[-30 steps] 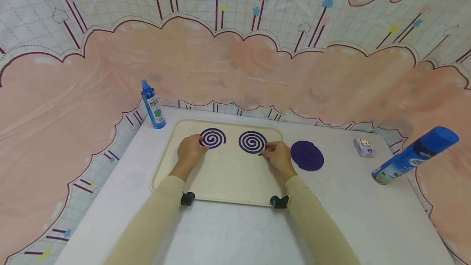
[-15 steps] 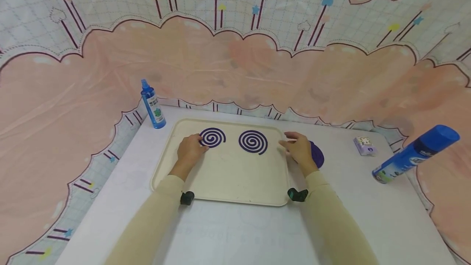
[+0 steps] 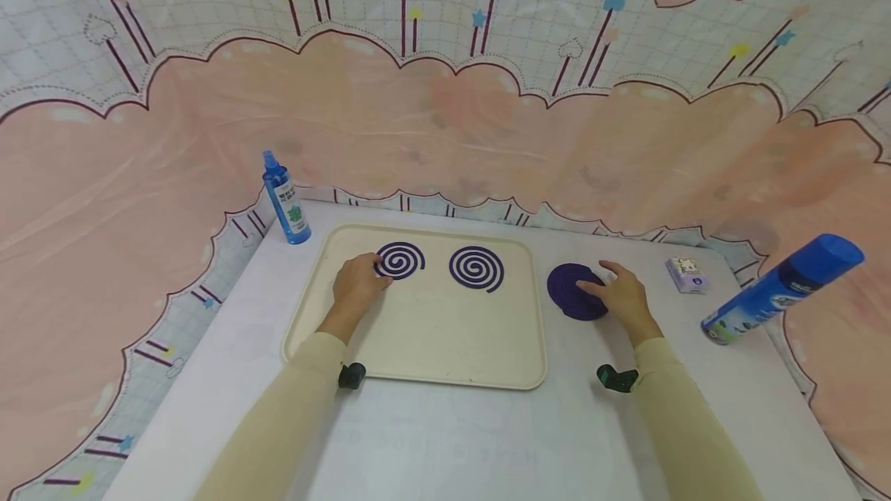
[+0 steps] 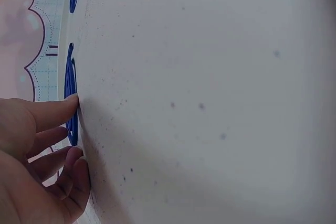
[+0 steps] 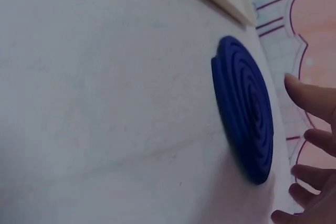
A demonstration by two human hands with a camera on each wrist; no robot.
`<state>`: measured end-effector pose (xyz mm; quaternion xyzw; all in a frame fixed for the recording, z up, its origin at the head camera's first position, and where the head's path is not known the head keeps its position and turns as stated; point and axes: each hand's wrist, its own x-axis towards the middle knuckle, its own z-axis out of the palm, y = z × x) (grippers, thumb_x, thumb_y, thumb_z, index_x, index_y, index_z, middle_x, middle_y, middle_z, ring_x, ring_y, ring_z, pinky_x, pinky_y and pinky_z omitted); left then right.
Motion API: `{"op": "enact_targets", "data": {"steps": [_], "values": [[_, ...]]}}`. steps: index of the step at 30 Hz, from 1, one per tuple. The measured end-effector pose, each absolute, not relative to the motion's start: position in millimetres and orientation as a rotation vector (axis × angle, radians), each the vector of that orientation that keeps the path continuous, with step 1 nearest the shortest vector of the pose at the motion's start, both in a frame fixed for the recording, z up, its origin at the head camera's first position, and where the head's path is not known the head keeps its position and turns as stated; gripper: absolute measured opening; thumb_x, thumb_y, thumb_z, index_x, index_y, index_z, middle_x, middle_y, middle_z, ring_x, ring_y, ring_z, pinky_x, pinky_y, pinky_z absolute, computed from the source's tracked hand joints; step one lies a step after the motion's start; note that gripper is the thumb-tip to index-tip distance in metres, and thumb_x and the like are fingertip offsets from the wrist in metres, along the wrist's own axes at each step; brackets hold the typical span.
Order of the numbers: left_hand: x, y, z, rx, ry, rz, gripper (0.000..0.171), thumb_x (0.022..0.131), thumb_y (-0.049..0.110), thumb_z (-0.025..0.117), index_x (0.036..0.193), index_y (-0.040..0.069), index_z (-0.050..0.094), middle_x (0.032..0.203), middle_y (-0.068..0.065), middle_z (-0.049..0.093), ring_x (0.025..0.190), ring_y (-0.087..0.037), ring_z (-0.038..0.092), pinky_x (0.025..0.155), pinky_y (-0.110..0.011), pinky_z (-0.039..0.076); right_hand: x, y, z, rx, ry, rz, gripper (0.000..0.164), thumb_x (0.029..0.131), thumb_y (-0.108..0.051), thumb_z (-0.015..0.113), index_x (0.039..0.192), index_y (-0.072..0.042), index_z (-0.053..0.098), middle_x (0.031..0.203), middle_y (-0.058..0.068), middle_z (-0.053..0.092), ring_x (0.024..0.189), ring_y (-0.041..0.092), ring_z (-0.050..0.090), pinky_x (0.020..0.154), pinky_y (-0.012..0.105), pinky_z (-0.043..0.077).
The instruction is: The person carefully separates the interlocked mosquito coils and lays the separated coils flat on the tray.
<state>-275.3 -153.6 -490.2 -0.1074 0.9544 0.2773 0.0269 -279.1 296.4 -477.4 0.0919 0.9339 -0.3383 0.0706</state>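
Two dark purple mosquito coils lie flat, side by side, on a cream tray [image 3: 445,342] in the head view. My left hand [image 3: 356,284] holds the edge of the left mosquito coil [image 3: 401,261] between thumb and fingers; in the left wrist view the thumb tip overlaps the coil [image 4: 71,77]. The right mosquito coil [image 3: 476,267] lies untouched. Beyond the tray's right rim is a thicker stack of coils [image 3: 574,292] on the white table. My right hand [image 3: 623,300], fingers spread, hovers at its right side; the right wrist view shows a gap between the fingers and the stack [image 5: 244,111].
At the back left stands a blue spray bottle [image 3: 287,199]. A small purple-and-white box [image 3: 686,275] and a tall blue aerosol can [image 3: 780,291] are on the right. A patterned cloth [image 3: 418,130] hangs behind the white table [image 3: 445,439].
My right hand has let go of the right mosquito coil on the tray and moved rightward to the stack. The left hand has stayed at its coil.
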Motion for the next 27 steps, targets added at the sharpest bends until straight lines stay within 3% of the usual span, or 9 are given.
{"op": "enact_targets", "data": {"steps": [6,14,18,21,24,27], "values": [[-276.3,-154.5,-490.5,-0.315,2.980,0.897,0.054,0.090,0.020,0.076,0.140,0.008,0.060,0.143,-0.018,0.062,0.130,-0.041,0.060,0.107,-0.053,0.052,-273.6,299.7,-490.4,0.180,2.787,-0.874,0.096,0.088,-0.041,0.077,0.158,0.002,0.027,0.159,0.034,0.032,0.148,0.053,0.031,0.124,0.063,0.028],[-272.3,-137.2,-474.5,-0.253,3.041,0.956,0.052,0.093,0.030,0.073,0.139,0.012,0.061,0.146,-0.019,0.057,0.130,-0.043,0.055,0.104,-0.057,0.050,-265.7,297.8,-490.2,0.177,2.948,-0.980,0.081,0.084,-0.022,0.083,0.150,0.003,0.043,0.151,0.038,0.040,0.143,0.054,0.035,0.123,0.062,0.028],[-270.3,-126.7,-468.0,-0.196,3.057,1.013,0.051,0.093,0.033,0.073,0.139,0.015,0.061,0.144,-0.019,0.058,0.131,-0.042,0.053,0.104,-0.060,0.048,-260.2,300.0,-485.9,0.237,2.987,-1.139,0.067,0.087,-0.015,0.080,0.146,-0.002,0.052,0.151,0.031,0.047,0.131,0.049,0.051,0.115,0.058,0.040],[-268.0,-119.6,-464.8,-0.135,3.082,1.044,0.050,0.092,0.033,0.074,0.137,0.016,0.062,0.143,-0.017,0.059,0.131,-0.041,0.054,0.103,-0.060,0.047,-256.9,297.8,-480.9,0.272,2.990,-1.231,0.053,0.090,-0.017,0.078,0.139,-0.006,0.062,0.151,0.024,0.053,0.122,0.041,0.060,0.101,0.042,0.050],[-265.5,-113.2,-462.9,-0.072,3.094,1.064,0.049,0.092,0.033,0.074,0.136,0.017,0.063,0.144,-0.016,0.058,0.133,-0.040,0.052,0.105,-0.060,0.047,-255.7,293.8,-476.0,0.303,2.968,-1.301,0.046,0.091,-0.023,0.078,0.133,-0.009,0.067,0.150,0.019,0.056,0.117,0.026,0.062,0.087,0.016,0.048],[-262.5,-107.8,-461.2,-0.025,3.091,1.102,0.049,0.092,0.031,0.074,0.137,0.016,0.063,0.144,-0.015,0.058,0.134,-0.039,0.052,0.106,-0.060,0.046,-255.4,288.8,-470.8,0.311,2.915,-1.402,0.045,0.092,-0.026,0.078,0.133,-0.009,0.068,0.148,0.017,0.058,0.101,0.006,0.060,0.074,0.003,0.045]]}}
